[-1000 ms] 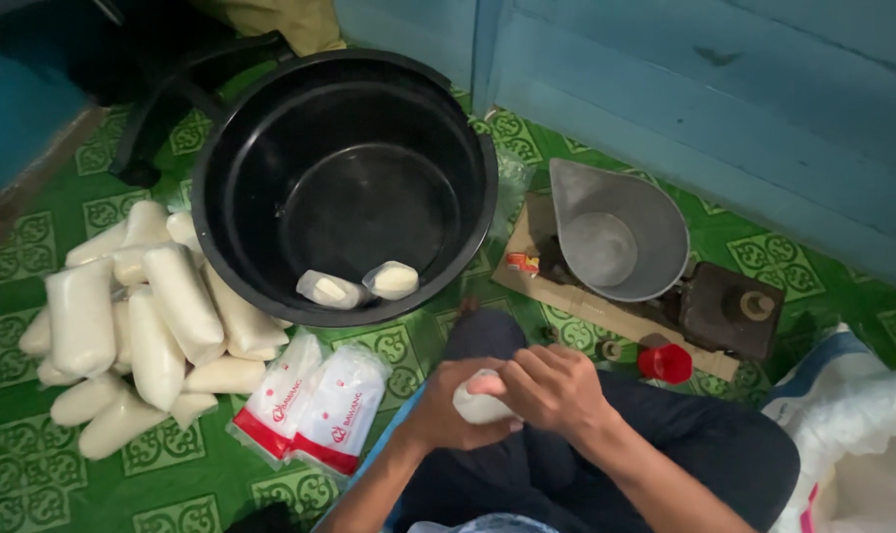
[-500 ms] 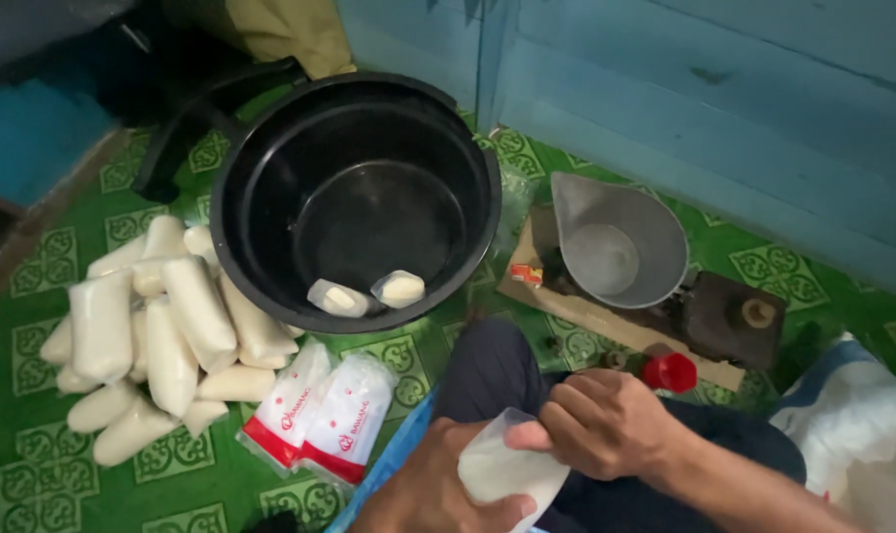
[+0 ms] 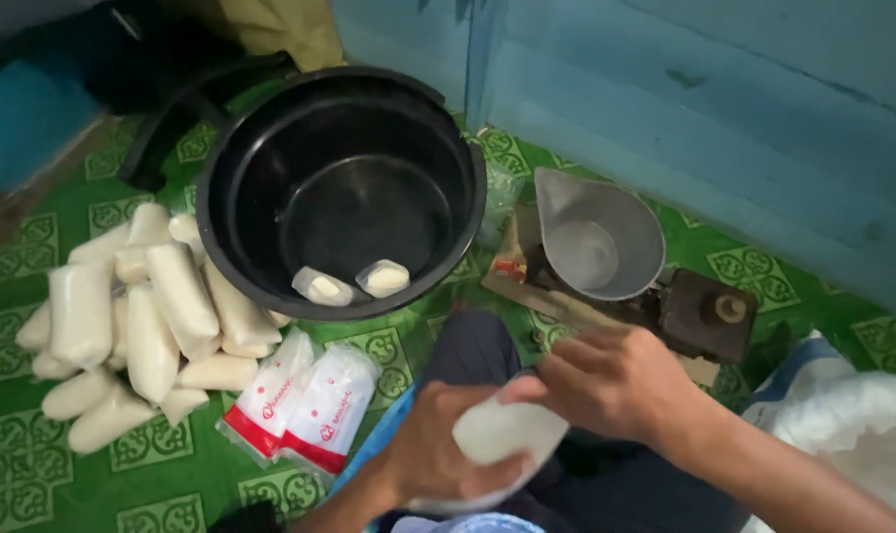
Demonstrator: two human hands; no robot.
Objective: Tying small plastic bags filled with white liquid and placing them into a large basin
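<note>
Bag (image 3: 502, 434) now cradled by both hands.

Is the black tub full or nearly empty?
Nearly empty: the black tub holds only two small white packets on its bare bottom, near the front wall.

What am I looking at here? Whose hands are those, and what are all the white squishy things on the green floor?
The picture comes from a camera worn on a person's head, looking down, so the hands are that person's own. The left hand and the right hand both hold a small clear bag of white powder above the lap. No machine is here, just bare hands. On the green patterned floor mat lies a pile of filled white bags and two red-and-white packets. The big black tub holds two small bags. To the right stands a grey metal scoop pan on a scale, and a large white sack sits at the edge.
</note>
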